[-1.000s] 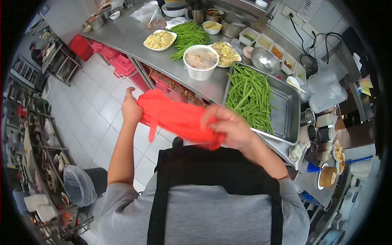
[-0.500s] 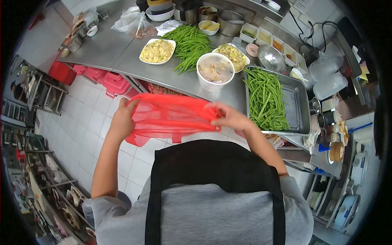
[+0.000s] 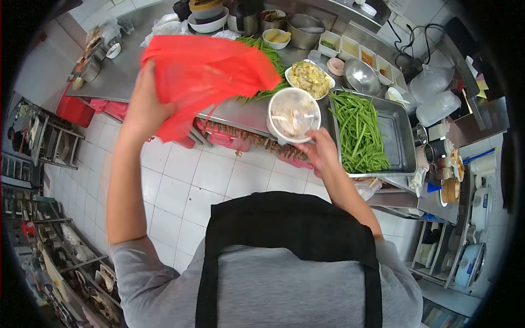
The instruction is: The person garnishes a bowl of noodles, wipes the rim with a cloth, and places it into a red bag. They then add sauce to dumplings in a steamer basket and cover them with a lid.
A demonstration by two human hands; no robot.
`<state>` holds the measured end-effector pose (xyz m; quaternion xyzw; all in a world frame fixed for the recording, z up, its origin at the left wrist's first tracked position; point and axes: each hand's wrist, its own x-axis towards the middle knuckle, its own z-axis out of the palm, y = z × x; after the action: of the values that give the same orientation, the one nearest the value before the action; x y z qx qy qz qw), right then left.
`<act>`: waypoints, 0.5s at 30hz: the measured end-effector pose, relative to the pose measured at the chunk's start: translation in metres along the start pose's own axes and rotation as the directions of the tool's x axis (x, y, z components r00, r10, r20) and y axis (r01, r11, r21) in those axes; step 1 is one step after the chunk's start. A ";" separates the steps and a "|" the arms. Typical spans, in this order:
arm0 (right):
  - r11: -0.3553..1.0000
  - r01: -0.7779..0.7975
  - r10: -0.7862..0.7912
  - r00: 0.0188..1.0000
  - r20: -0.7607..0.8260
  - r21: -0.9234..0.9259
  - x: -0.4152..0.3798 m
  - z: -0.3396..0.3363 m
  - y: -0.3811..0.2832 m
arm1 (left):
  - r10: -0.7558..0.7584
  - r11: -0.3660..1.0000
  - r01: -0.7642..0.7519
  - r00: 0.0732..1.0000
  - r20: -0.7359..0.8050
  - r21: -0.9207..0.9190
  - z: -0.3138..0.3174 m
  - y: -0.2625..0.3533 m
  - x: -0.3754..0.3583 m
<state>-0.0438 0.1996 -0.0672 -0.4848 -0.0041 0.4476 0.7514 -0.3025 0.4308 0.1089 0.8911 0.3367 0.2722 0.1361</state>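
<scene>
A thin red plastic bag [image 3: 205, 71] hangs from my left hand [image 3: 145, 106], raised at the left over the counter's front. Its fingers are closed on the bag, which covers part of the counter. My right hand [image 3: 321, 150] grips the lower right side of a round white tub [image 3: 294, 117] with a clear lid, at the counter's front edge. Pale food shows through the lid. Just behind the tub sits a dish of yellowish rice-like food [image 3: 309, 79].
To the right lies a metal tray [image 3: 398, 134] partly filled with green beans [image 3: 355, 131]. More green beans [image 3: 265, 52] lie behind the bag. Condiment containers [image 3: 350, 48], a steel bowl [image 3: 362, 76] and a pot [image 3: 304, 30] line the back. White floor tiles [image 3: 202, 175] show below.
My left hand has lifted the red bag up and to the left. My right hand has let go of the bag and taken hold of the tub, which now sits slightly nearer to me.
</scene>
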 end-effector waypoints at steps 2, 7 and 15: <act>0.999 -0.016 0.014 0.997 0.072 0.035 -0.017 -0.015 0.009 | 0.014 0.999 -0.014 1.000 -0.009 0.049 0.022 0.011 0.016; 0.988 -0.095 0.066 0.971 0.229 0.122 -0.067 -0.013 -0.001 | 0.221 0.975 -0.222 0.970 0.101 -0.005 0.082 0.041 0.030; 0.988 0.013 -0.049 0.971 0.234 0.153 -0.081 0.018 -0.044 | 0.197 0.906 0.129 0.714 0.671 -0.403 0.112 0.053 0.007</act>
<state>-0.0708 0.1527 0.0093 -0.3696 -0.0675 0.4894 0.7869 -0.2058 0.3897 0.0430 0.8821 0.1762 -0.0160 0.4366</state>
